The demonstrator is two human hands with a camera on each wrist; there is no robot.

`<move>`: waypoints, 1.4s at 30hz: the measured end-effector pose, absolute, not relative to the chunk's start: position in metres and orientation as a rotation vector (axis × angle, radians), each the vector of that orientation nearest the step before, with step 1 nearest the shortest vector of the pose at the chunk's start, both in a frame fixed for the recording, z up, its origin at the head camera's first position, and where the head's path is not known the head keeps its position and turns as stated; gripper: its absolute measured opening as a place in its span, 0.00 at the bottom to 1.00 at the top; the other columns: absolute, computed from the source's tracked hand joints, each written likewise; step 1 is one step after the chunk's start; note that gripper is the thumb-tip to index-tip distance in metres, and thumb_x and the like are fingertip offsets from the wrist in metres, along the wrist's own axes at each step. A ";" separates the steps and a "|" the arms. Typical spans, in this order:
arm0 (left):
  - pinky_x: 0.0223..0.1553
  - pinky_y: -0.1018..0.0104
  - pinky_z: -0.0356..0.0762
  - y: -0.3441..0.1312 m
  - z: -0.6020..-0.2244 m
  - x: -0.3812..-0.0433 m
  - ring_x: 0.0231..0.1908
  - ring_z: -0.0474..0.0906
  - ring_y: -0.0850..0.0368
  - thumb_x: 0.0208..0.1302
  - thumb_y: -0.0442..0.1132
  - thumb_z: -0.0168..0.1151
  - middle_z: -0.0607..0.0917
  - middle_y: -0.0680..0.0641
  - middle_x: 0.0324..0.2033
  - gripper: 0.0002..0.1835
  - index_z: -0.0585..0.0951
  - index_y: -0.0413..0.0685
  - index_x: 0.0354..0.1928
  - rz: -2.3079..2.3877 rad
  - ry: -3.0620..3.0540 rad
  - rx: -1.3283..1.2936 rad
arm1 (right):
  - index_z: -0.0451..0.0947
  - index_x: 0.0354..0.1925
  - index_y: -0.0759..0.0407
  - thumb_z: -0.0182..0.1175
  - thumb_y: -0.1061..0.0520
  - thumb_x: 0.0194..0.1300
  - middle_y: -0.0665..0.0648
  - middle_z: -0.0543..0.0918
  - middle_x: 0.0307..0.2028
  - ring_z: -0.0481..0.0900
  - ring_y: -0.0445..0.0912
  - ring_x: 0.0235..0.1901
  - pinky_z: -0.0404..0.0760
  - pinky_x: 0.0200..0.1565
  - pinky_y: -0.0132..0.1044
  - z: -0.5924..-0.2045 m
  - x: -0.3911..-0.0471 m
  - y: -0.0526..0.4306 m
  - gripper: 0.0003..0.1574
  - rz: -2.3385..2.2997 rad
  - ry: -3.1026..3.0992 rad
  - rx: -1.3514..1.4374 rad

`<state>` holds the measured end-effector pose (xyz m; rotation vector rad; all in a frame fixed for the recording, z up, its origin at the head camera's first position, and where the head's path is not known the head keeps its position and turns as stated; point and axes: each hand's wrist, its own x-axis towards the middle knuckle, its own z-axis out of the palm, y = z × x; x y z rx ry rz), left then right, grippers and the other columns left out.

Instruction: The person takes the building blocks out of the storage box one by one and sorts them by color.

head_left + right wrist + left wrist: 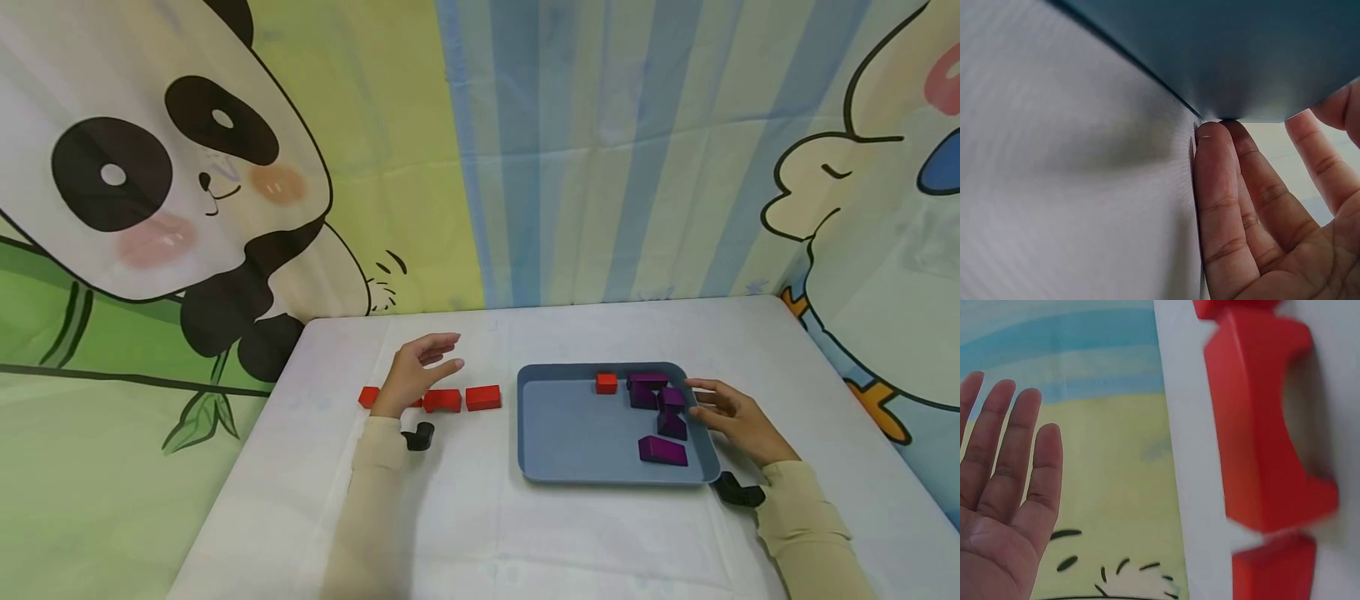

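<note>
My left hand (416,377) hovers above a row of red blocks (482,397) on the table, its fingers extended and holding nothing. In the left wrist view, one of them, a red arch block (1244,425), has a curved cutout; other red blocks lie at both its ends. Beside the right end of a blue-grey tray (570,429) is my right hand (738,423), fingertips and thumb touching its edge. Several purple blocks (663,451) lie toward the right side of the tray. A small red block (607,383) sits near its back edge.
The white table (465,525) backs onto a printed cloth (570,167) with a panda and stripes. Dark wrist-worn pieces (738,490) show by both wrists, the right one close to the tray's front right corner.
</note>
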<state>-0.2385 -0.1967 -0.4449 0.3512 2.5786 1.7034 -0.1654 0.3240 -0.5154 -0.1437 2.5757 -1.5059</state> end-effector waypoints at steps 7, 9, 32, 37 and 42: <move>0.73 0.40 0.73 -0.163 -0.442 -0.241 0.67 0.80 0.39 0.70 0.39 0.76 0.86 0.43 0.64 0.26 0.84 0.47 0.69 1.717 2.528 0.417 | 0.59 0.81 0.69 0.61 0.51 0.84 0.84 0.67 0.72 0.70 0.80 0.69 0.82 0.61 0.67 -0.515 -0.165 0.323 0.41 -1.482 2.582 -0.121; 0.72 0.40 0.73 -0.154 -0.442 -0.242 0.66 0.81 0.40 0.70 0.39 0.76 0.86 0.44 0.63 0.26 0.84 0.48 0.68 1.721 2.512 0.444 | 0.59 0.81 0.69 0.61 0.51 0.84 0.84 0.67 0.72 0.70 0.80 0.69 0.81 0.61 0.68 -0.515 -0.165 0.323 0.41 -1.481 2.582 -0.120; 0.66 0.61 0.80 -0.070 -0.439 -0.243 0.63 0.84 0.43 0.71 0.38 0.75 0.87 0.46 0.63 0.24 0.84 0.45 0.67 1.775 2.327 0.667 | 0.60 0.80 0.70 0.61 0.52 0.84 0.84 0.69 0.71 0.72 0.78 0.67 0.84 0.52 0.35 -0.517 -0.166 0.324 0.39 -1.516 2.578 -0.135; 0.65 0.63 0.81 -0.055 -0.446 -0.247 0.64 0.82 0.37 0.71 0.36 0.74 0.88 0.44 0.62 0.24 0.84 0.41 0.67 1.822 2.275 0.685 | 0.60 0.80 0.69 0.60 0.52 0.84 0.84 0.68 0.71 0.71 0.79 0.68 0.86 0.58 0.56 -0.518 -0.166 0.324 0.40 -1.510 2.579 -0.134; 0.61 0.65 0.83 -0.041 -0.458 -0.251 0.62 0.84 0.46 0.71 0.36 0.75 0.88 0.45 0.60 0.22 0.86 0.42 0.65 1.798 2.278 0.625 | 0.59 0.80 0.70 0.60 0.52 0.84 0.84 0.68 0.72 0.71 0.79 0.68 0.85 0.59 0.59 -0.517 -0.166 0.323 0.40 -1.516 2.574 -0.121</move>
